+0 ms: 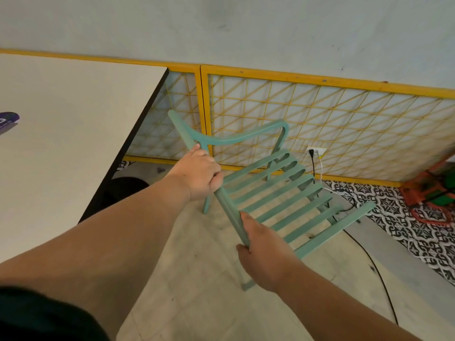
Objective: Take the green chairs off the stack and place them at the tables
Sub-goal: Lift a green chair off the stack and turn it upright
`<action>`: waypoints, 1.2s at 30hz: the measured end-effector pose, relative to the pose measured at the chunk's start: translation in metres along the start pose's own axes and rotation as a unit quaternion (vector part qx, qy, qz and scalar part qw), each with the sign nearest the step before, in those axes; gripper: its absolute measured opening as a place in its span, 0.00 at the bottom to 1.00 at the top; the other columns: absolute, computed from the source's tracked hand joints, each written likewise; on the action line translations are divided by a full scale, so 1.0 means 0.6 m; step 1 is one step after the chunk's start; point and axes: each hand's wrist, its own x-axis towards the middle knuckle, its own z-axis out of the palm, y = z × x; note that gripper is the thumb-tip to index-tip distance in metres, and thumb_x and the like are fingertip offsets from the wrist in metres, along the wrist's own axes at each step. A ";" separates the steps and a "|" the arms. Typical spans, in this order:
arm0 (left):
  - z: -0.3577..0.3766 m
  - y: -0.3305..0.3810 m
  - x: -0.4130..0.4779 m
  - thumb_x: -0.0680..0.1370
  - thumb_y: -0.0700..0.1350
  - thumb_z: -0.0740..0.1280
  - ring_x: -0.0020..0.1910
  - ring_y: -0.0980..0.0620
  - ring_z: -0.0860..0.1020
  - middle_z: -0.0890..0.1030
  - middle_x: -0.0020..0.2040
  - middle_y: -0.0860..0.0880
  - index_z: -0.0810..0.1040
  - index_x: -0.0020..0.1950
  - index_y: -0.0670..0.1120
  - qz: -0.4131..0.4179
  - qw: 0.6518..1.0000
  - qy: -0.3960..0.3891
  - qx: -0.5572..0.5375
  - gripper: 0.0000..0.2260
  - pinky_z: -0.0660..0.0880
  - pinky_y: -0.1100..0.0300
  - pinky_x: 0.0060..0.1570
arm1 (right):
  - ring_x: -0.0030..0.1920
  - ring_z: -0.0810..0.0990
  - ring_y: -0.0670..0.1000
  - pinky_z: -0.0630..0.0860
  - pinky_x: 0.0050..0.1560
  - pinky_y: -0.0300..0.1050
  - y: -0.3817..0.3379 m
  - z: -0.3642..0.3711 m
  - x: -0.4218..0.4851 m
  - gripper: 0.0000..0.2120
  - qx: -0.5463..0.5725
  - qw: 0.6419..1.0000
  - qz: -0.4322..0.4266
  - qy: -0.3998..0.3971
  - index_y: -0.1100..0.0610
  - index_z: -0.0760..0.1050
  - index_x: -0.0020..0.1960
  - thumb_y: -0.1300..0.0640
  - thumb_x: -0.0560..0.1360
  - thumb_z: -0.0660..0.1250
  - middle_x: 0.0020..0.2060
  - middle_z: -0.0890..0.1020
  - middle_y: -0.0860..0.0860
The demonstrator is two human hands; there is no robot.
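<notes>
Green chair (278, 190) held in both hands just right of the counter (73, 134), in front of the yellow lattice fence (320, 119). Left hand (199, 173) wrapped tight, fingers (216, 179) closed round the top bar of the slatted backrest near the armrest. Right hand (266, 254) gripping the same bar lower down, at its near end. Chair legs over the pale floor (197, 291); contact unclear. Black cable (379, 274) trailing on floor at right. Purple item (8, 118) at counter's left edge.
</notes>
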 end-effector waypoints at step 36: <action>0.042 0.283 -0.055 0.78 0.56 0.39 0.59 0.38 0.74 0.82 0.53 0.42 0.83 0.54 0.48 -0.192 0.981 0.005 0.017 0.33 0.60 0.41 0.69 | 0.39 0.79 0.50 0.72 0.37 0.46 0.197 -0.128 -0.091 0.09 -0.238 0.965 0.111 -0.017 0.46 0.70 0.45 0.60 0.76 0.60 0.39 0.79 0.46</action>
